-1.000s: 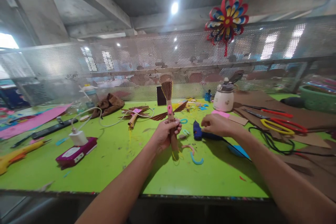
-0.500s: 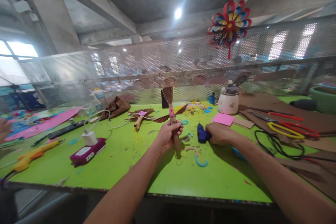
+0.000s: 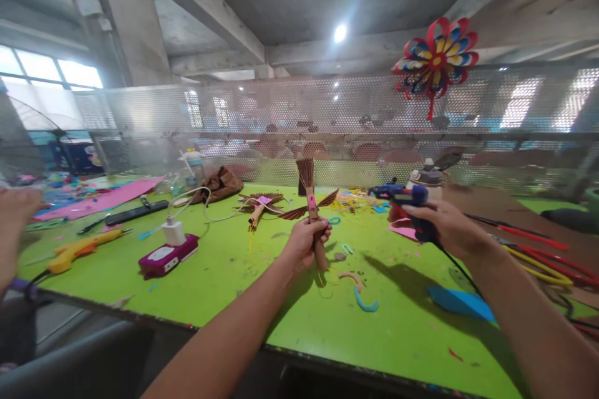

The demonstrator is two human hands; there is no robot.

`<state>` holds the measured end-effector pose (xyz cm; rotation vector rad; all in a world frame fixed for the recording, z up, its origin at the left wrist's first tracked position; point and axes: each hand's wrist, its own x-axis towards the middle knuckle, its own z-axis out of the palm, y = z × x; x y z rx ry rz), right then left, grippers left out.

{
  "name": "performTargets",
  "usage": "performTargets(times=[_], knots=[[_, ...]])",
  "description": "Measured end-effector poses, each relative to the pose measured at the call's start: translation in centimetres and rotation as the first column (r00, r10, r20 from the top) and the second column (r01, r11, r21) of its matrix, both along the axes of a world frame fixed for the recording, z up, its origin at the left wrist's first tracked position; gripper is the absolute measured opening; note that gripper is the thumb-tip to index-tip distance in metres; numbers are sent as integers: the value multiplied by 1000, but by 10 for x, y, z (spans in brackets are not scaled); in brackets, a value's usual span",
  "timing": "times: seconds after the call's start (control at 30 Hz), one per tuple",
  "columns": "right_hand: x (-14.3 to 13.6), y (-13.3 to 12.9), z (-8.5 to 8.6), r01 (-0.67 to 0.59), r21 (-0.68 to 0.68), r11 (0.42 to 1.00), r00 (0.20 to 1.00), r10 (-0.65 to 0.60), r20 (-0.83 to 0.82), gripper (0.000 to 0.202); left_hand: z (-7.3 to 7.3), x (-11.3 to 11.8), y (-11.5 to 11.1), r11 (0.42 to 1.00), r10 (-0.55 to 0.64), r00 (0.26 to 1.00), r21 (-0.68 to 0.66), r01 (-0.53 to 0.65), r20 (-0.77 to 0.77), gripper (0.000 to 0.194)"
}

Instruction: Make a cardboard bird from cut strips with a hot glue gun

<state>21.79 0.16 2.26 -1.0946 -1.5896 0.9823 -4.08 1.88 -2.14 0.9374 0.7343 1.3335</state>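
My left hand is closed round the lower tube of a brown cardboard bird, holding it upright just over the table. The bird has pleated wings, a fanned pleated end at the top and a pink patch on its middle. My right hand grips a blue hot glue gun, raised above the table with its nozzle pointing left, toward the bird but apart from it. A second cardboard bird with a pink patch and yellow strands lies behind, to the left.
On the green table lie a yellow glue gun, a purple power strip with a white plug, scissors and blue paper. A white bottle stands behind. Another person's hand shows at far left.
My right hand has lifted the blue glue gun off the table and turned its nozzle to the left. The left hand keeps its hold on the bird. The view has shifted slightly left.
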Motion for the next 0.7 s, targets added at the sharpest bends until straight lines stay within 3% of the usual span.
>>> performTargets(times=[0.07,0.13,0.33,0.7], knots=[[-9,-8,3,-63,5,998,977,63,-205,36,1,1,-2,1000,-24,1000,6,24,4,10],[-24,-13,1,-104,4,995,954,100,-281,38,3,2,-4,999,-46,999,13,46,6,10],[-56,-23,-8,-182,-31,983,966,173,-193,45,4,7,-10,994,-110,994,26,111,-6,14],[-63,-30,-3,-158,-29,987,985,155,-69,47,0,11,-11,979,-192,981,65,193,-22,16]])
